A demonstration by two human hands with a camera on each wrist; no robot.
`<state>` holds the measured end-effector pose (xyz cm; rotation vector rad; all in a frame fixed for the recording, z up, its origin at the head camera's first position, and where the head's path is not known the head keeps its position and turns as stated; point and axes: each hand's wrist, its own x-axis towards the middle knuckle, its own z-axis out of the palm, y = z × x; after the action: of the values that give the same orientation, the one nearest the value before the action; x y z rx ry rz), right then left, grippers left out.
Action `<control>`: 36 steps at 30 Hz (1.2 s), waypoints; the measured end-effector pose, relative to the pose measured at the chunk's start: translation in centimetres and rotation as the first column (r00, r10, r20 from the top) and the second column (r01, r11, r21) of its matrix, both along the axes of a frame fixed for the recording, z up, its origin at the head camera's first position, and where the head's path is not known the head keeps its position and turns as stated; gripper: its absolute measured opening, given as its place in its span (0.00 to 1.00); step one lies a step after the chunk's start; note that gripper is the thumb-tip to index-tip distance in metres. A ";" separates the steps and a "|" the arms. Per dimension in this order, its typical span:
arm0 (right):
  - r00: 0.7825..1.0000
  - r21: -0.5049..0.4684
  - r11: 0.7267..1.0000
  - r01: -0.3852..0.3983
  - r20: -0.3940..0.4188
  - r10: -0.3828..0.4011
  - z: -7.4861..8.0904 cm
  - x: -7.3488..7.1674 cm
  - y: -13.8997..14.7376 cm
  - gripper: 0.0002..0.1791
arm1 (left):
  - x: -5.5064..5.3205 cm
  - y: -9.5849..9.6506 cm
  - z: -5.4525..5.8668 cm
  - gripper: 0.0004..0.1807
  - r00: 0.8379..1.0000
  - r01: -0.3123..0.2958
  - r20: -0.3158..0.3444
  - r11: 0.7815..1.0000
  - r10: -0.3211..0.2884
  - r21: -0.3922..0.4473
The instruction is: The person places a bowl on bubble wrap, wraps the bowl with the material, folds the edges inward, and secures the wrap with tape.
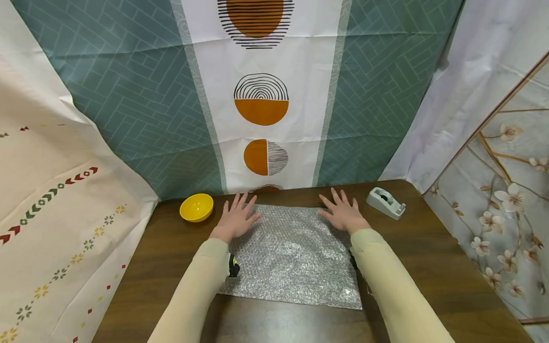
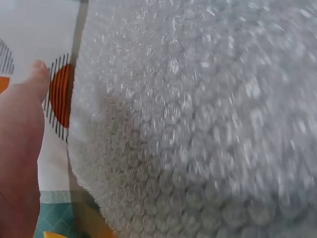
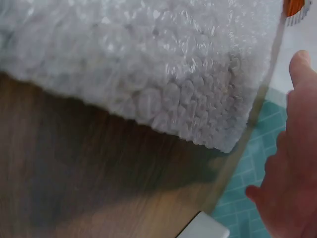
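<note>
A sheet of clear bubble wrap (image 1: 296, 257) lies spread flat on the brown wooden table between my forearms. Over its far left corner is my left hand (image 1: 235, 220), fingers straight and spread, holding nothing. My right hand (image 1: 341, 213) is over the far right corner, its fingers likewise spread and straight. In the left wrist view the bubble wrap (image 2: 188, 109) fills most of the picture, with the left hand (image 2: 22, 148) along the left side. The right wrist view has the right hand (image 3: 294, 158) beside the sheet's corner, apart from it in the picture.
A yellow bowl (image 1: 196, 208) stands at the back left of the table (image 1: 429, 267). At the back right sits a white tape dispenser (image 1: 385, 203). Patterned cloth hangs behind the table (image 1: 261, 152) and along both sides.
</note>
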<state>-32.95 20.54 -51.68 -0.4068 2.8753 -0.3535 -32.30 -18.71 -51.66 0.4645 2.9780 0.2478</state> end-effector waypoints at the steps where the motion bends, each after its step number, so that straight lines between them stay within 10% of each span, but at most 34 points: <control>1: 1.000 -0.018 1.000 -0.014 0.003 0.014 0.1 0.2 0.1 0.43 | 0.1 -0.2 0.0 0.42 1.000 0.017 -0.002 1.000 -0.017 0.013; 22: 0.974 -0.302 0.931 -0.204 0.037 0.225 0.5 10.7 0.8 0.46 | 9.4 -4.0 -1.1 0.40 0.965 0.243 0.025 0.927 -0.261 0.286; 36: 0.962 -0.318 0.915 -0.249 0.031 0.272 -3.1 12.9 1.7 0.57 | 11.4 -4.0 -2.1 0.52 0.954 0.201 0.151 0.925 -0.260 0.322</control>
<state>-20.01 22.20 -54.73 -0.8043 2.6470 -0.7588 -20.89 -22.72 -53.77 0.7720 2.6722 0.6895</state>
